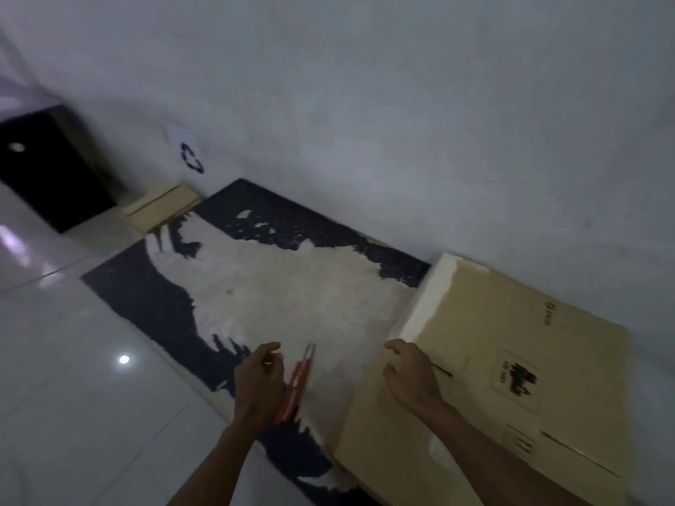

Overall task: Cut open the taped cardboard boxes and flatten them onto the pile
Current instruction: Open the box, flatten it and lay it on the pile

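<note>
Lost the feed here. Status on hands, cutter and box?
Left hand open beside the red cutter on the worn mat. Right hand open over the cardboard box. Nothing blocking.

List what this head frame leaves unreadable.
- Cutter: motion blur; blade state unclear, and the left hand covers its lower end.
- Box: print too blurred to read; bottom frame edge cuts it off.
- Right hand: whether the fingers touch the box is unclear.
</note>
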